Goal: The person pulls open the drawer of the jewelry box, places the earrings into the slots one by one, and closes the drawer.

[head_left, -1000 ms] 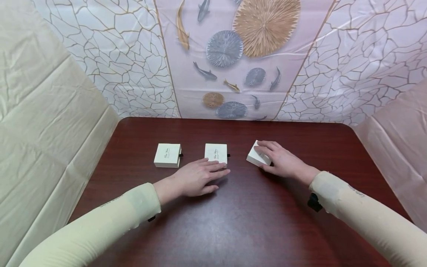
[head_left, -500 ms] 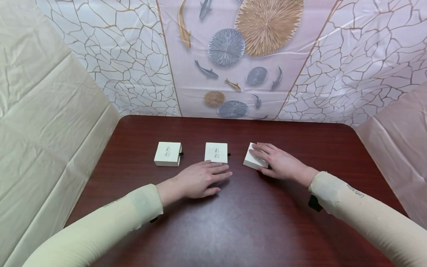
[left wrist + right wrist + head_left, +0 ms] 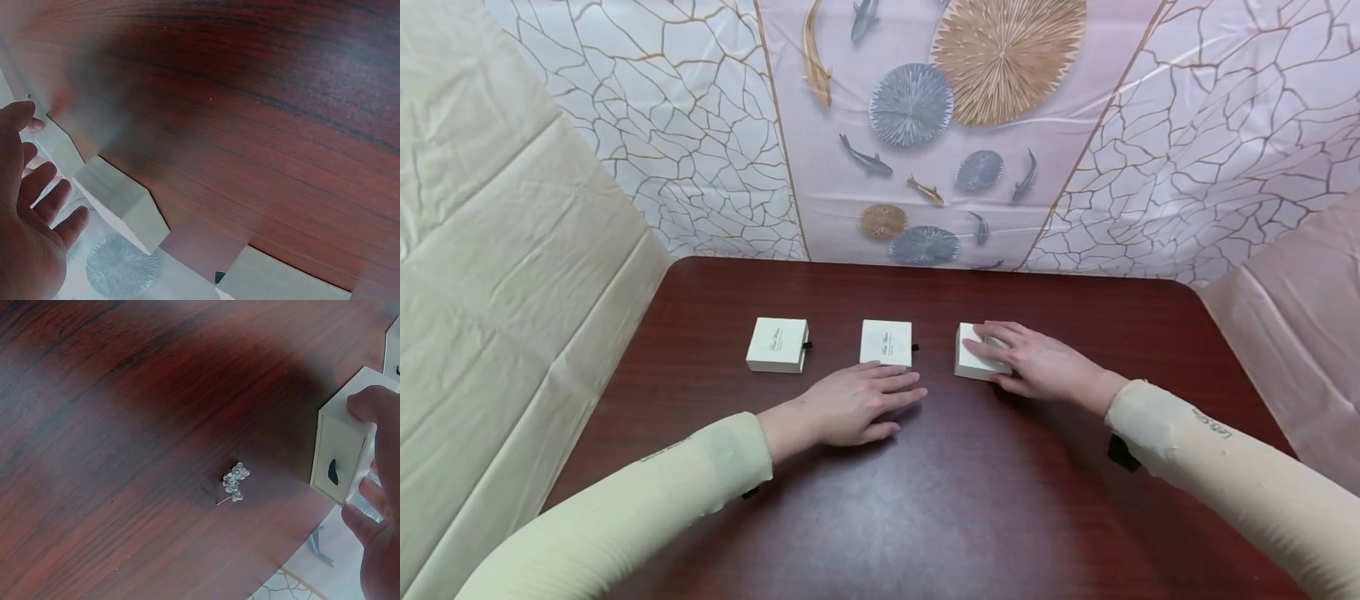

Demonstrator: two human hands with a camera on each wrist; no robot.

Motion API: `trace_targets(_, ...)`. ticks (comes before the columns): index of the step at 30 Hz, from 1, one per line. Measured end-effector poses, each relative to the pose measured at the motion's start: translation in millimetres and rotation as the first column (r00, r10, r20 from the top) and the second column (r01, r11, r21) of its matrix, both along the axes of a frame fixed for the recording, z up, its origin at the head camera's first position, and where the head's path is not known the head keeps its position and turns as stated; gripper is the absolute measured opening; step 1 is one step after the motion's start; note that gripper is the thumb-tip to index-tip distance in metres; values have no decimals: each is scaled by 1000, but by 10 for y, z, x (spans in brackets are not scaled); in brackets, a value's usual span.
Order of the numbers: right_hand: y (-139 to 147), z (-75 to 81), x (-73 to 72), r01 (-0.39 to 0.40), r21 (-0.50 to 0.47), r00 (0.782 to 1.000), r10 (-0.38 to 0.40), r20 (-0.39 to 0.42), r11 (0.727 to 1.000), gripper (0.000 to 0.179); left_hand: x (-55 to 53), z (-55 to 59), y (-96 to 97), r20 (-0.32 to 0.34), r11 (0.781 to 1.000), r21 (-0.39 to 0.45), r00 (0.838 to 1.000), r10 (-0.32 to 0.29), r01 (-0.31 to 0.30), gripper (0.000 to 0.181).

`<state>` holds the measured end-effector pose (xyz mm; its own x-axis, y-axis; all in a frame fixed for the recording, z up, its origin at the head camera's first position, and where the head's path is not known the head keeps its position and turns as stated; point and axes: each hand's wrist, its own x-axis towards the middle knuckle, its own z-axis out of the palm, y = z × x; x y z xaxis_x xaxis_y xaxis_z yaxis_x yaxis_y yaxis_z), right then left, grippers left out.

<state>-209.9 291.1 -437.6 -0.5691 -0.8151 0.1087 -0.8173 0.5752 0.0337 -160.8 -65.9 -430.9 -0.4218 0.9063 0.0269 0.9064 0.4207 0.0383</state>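
Three small white drawer boxes with printed lids stand in a row on the table. My right hand (image 3: pixel 1041 362) grips the right box (image 3: pixel 967 360), thumb against its near side and fingers over the lid; the right wrist view shows this box's drawer end with a dark pull tab (image 3: pixel 333 472). At the near edge of the middle box (image 3: pixel 886 340), my left hand (image 3: pixel 846 406) lies with fingers spread and straight, holding nothing. Farther left is the left box (image 3: pixel 777 344), its black tab facing right. A sparkling, stone-set earring-like piece (image 3: pixel 235 482) lies on the wood in the right wrist view.
The dark red-brown wooden table (image 3: pixel 880 517) has a patterned cloth (image 3: pixel 917 200) hanging behind its far edge. Plain beige cloth walls flank it, one at the left (image 3: pixel 512 250) and another at the right (image 3: pixel 1300 308).
My right hand has turned the right box from a slant to nearly square with the others, first shifting it left, then slightly right. The left hand has stayed almost still.
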Motion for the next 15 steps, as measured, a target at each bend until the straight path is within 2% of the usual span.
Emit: trace_targets(15, 83, -10, -6, -17, 3, 1000, 17, 4, 1000, 71, -72, 53, 125, 33, 1000, -17, 999, 0, 0, 59)
